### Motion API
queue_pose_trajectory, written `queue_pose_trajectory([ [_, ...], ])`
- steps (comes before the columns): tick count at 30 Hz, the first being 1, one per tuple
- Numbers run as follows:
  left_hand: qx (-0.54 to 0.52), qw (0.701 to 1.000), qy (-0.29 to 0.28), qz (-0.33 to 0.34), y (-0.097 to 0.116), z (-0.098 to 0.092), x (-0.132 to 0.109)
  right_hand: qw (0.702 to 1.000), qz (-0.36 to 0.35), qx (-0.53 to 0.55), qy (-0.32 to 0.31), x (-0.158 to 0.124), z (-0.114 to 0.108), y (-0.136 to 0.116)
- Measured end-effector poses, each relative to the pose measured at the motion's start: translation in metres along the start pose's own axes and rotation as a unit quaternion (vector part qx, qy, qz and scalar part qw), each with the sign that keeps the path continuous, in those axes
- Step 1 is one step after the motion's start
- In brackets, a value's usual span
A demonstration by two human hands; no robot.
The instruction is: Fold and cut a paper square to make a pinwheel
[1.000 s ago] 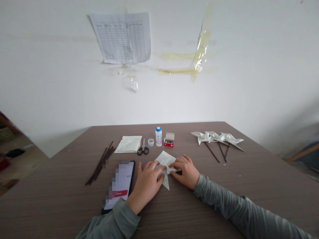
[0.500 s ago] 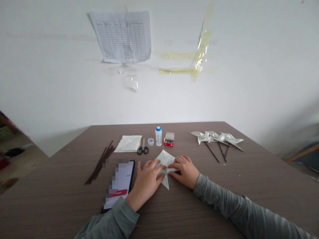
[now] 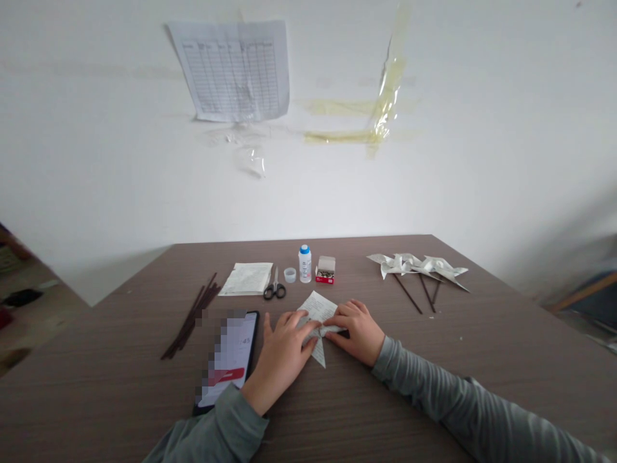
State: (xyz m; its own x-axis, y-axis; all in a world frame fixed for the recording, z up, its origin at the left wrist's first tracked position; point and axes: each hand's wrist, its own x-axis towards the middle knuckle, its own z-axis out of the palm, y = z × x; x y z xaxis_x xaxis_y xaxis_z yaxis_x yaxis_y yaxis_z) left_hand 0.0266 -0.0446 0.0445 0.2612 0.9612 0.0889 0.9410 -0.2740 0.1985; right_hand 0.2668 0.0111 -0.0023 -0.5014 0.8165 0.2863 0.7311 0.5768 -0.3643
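A cut sheet of printed paper (image 3: pixel 315 304), partly folded into a pinwheel shape, lies on the table between my hands. My left hand (image 3: pixel 282 347) rests on its left side, fingertips pressed at the folded middle. From the right, my right hand (image 3: pixel 357 331) pinches a folded flap near the centre. Fingers cover part of the folds. Just behind the paper stand a white glue bottle (image 3: pixel 305 265) with a blue cap and an open red box of small pins (image 3: pixel 325 271). Scissors (image 3: pixel 274 290) with black handles lie to the left of them.
A phone (image 3: pixel 229 360) lies beside my left forearm. Dark brown sticks (image 3: pixel 190 318) and a stack of paper (image 3: pixel 245 278) are on the left, a small clear cup (image 3: pixel 290 275) at the back. Several finished paper pinwheels (image 3: pixel 419 264) on sticks lie at right.
The view has shifted very slightly. Both hands keep the same hold on the paper, and nothing else has visibly moved.
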Motion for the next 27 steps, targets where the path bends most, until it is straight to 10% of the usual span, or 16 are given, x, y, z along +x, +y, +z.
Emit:
queue_pose_trajectory([
  [27,0.013,1.000,-0.014,0.010,0.0022,-0.0059,0.0001,0.999,-0.024,0.006,0.024,-0.0005,0.0040,0.0051],
])
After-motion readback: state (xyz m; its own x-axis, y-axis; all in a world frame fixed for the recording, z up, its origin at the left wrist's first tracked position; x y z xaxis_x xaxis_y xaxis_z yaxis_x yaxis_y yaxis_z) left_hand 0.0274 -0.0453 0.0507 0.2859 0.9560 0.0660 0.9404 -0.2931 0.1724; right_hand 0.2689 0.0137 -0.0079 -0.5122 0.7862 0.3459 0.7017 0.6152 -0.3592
